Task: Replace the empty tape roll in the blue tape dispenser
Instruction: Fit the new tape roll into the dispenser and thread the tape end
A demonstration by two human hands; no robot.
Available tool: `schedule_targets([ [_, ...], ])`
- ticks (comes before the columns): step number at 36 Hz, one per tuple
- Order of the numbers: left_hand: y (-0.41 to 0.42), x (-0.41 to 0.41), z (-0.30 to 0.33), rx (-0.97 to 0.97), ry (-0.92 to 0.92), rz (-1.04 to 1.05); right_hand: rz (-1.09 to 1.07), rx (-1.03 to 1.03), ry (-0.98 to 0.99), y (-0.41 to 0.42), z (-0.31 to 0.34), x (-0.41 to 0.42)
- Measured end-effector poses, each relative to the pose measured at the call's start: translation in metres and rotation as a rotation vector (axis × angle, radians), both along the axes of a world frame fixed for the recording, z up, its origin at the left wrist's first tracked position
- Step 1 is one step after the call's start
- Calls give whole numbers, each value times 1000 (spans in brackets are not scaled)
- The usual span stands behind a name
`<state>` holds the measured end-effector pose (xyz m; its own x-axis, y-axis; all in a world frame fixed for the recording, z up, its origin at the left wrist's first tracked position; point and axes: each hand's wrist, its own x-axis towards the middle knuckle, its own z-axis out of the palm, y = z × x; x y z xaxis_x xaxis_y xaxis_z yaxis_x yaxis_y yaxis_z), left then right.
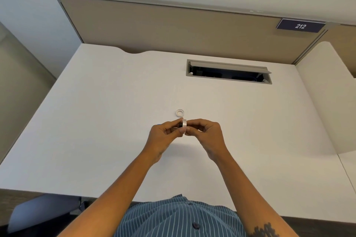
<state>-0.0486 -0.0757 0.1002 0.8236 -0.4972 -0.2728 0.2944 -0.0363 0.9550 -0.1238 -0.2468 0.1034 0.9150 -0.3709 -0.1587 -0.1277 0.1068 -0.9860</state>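
1. Both hands meet above the white counter (96,121), holding a tape roll (184,125) on edge between them.
2. The left hand (163,136) pinches its near rim; the right hand (206,134) closes its fingers on the other side.
3. Something dark, perhaps a hub, sits against the roll.
4. A second ring (180,112) lies flat just beyond the hands.
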Motion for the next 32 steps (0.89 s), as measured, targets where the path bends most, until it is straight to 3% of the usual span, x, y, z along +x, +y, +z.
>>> schedule_targets([
  [19, 0, 3, -5, 28, -26, -20, -44, -85, 39, 7, -7, 7],
  [32, 9, 9, -12, 69, -51, -9, -46, -12, 52, 10, -7, 8],
])
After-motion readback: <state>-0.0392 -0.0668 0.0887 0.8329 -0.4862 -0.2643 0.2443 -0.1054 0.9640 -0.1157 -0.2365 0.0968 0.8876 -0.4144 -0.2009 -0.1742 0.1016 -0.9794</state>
